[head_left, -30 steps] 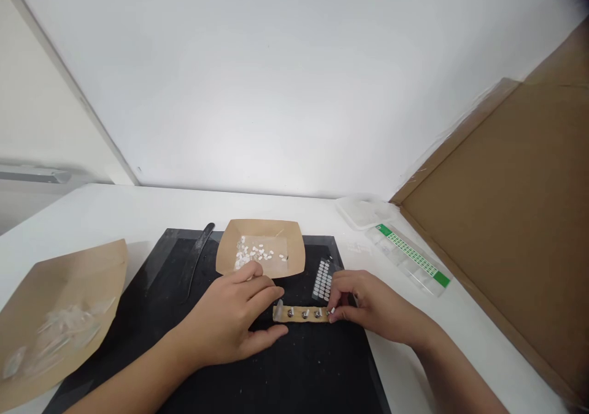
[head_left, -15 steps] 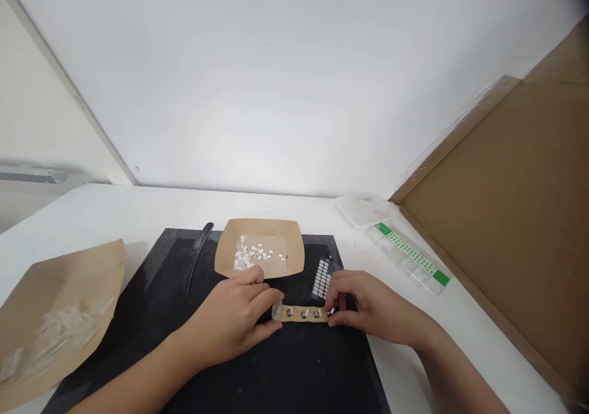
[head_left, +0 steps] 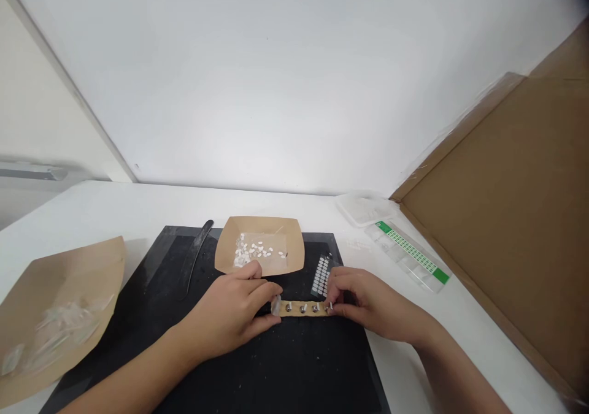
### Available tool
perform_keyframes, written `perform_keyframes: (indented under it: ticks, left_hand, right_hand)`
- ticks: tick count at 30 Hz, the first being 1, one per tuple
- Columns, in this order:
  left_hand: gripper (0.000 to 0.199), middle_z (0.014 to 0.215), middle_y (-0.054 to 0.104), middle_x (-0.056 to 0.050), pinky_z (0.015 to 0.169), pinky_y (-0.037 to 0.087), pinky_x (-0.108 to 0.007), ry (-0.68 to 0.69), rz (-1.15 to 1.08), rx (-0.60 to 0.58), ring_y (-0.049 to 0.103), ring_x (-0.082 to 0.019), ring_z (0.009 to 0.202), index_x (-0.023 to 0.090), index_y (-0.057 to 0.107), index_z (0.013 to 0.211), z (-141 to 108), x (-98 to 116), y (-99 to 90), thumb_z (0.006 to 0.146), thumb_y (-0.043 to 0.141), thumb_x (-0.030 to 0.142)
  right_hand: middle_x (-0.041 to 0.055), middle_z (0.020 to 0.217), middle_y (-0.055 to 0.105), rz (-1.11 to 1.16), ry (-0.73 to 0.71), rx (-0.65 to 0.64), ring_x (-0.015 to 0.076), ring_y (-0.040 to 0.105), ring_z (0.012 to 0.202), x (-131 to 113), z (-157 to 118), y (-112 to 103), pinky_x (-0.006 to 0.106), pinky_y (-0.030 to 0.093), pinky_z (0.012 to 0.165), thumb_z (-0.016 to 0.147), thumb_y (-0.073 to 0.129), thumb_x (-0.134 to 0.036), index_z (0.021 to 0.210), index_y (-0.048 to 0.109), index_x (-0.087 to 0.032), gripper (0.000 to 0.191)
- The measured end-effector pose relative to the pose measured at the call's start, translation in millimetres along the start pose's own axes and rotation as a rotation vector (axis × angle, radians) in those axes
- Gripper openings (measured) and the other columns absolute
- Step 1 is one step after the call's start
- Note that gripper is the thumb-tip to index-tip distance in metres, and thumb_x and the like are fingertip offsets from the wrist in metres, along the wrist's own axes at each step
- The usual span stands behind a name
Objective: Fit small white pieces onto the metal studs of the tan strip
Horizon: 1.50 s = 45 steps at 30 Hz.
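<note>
A narrow tan strip (head_left: pixel 294 309) lies across the black mat, bearing several small round metal pieces, each with a little white tab. My left hand (head_left: pixel 246 306) pinches the strip's left end, where a clear plastic bit (head_left: pixel 276 305) sits at the fingertips. At the right end, the thumb and forefinger of my right hand (head_left: pixel 356 292) close around the last small metal piece (head_left: pixel 329 307), partly hidden by them. Just behind my right fingers is a sheet of white oval stickers (head_left: pixel 321 273).
A brown paper tray (head_left: pixel 294 260) with small white ovals stands behind my hands. Another paper tray (head_left: pixel 103 257) at left contains clear plastic pieces. A black curved tool (head_left: pixel 196 257) lies on the black mat (head_left: pixel 276 371). At right are a green-striped clear case (head_left: pixel 411 256) and cardboard (head_left: pixel 506 218).
The right fingertips have shifted slightly at the last metal piece on the strip. The left hand keeps its pinch. The whole view has moved a little.
</note>
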<state>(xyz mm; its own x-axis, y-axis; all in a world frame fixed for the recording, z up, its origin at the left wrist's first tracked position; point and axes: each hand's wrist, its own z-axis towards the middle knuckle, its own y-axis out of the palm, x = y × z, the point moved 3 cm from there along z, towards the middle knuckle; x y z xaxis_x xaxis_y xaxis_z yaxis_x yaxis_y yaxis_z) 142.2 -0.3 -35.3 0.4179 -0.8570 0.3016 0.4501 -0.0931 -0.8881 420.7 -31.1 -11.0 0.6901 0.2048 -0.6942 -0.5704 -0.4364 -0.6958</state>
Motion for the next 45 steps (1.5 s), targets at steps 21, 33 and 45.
perform_keyframes:
  ticks: [21, 33, 45]
  left_hand:
    - [0.021, 0.086, 0.072, -0.003, 0.065, 0.045, -0.033, -0.014, -0.04, -0.004, 0.059, -0.025, 0.083, 0.021, 0.066, 0.111, 1, 4, -5.8, 0.092, 0.073, 0.026]
    - [0.022, 0.088, 0.073, -0.005, 0.066, 0.047, -0.034, 0.056, 0.027, -0.009, 0.058, -0.025, 0.086, 0.018, 0.068, 0.114, -1, 3, -5.4, 0.093, 0.07, 0.026]
    - [0.02, 0.085, 0.071, -0.005, 0.064, 0.045, -0.032, 0.061, 0.048, 0.007, 0.059, -0.024, 0.082, 0.019, 0.066, 0.114, -1, 2, -4.5, 0.098, 0.067, 0.03]
  right_hand:
    - [0.0001, 0.1, 0.07, 0.0, 0.004, -0.013, 0.0168, 0.069, 0.086, -4, 1, 4, 0.03, 0.055, 0.077, 0.092, 0.077, -0.014, 0.097, 0.076, -0.024, 0.012]
    - [0.0014, 0.096, 0.073, -0.006, -0.021, -0.005, 0.0178, 0.069, 0.084, -8, -1, 5, 0.03, 0.054, 0.076, 0.092, 0.077, -0.02, 0.095, 0.075, -0.023, 0.005]
    - [0.0012, 0.097, 0.071, -0.057, -0.048, 0.002, 0.0194, 0.067, 0.088, -9, -2, 3, 0.032, 0.053, 0.078, 0.091, 0.077, -0.02, 0.095, 0.073, -0.024, 0.008]
